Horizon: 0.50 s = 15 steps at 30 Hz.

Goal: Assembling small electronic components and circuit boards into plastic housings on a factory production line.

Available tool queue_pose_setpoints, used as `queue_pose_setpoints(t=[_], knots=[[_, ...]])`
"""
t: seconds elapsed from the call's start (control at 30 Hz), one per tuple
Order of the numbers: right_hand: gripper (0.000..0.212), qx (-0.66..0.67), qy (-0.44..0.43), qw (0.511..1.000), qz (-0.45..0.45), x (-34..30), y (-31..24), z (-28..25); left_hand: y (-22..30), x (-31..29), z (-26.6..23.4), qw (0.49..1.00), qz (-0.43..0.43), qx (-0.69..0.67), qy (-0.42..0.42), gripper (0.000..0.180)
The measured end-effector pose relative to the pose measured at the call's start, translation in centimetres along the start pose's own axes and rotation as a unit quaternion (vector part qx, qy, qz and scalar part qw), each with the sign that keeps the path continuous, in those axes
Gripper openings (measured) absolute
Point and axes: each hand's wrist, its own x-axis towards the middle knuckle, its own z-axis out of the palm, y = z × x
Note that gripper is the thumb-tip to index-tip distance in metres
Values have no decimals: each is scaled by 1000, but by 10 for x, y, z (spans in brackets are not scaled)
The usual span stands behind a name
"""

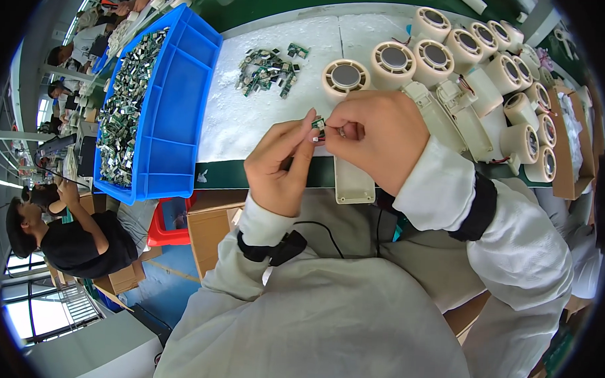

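My left hand (280, 163) pinches a small green circuit board (318, 124) between thumb and fingers, above the table's near edge. Close against it, my right hand (379, 133) is closed, thumb and forefinger meeting at the board's right side. What those fingertips grip is too small to make out; dark red wire shows beneath them. Below my right hand, a cream plastic housing (354, 184) juts over the table edge. Just beyond it stands a round cream unit with a grey disc (346, 76). A loose pile of circuit boards (266, 72) lies farther off on the white sheet (228, 120).
A blue bin (175, 104) full of circuit boards (129, 109) stands at the left. Several round cream units (434, 55) and opened housings (452, 107) crowd the right. Beyond them is a cardboard box (570, 148). A person in black (74, 238) sits at the left, near a red stool (168, 227).
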Motion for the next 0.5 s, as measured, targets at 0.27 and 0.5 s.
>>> queue_pose_setpoints(t=[0.27, 0.5], knots=[[10, 52, 13, 998, 30, 2, 3, 3, 1, -2, 13, 988, 75, 109, 85, 31], [11, 7, -17, 1000, -8, 8, 2, -13, -5, 12, 0, 949, -146, -280, 4, 30]])
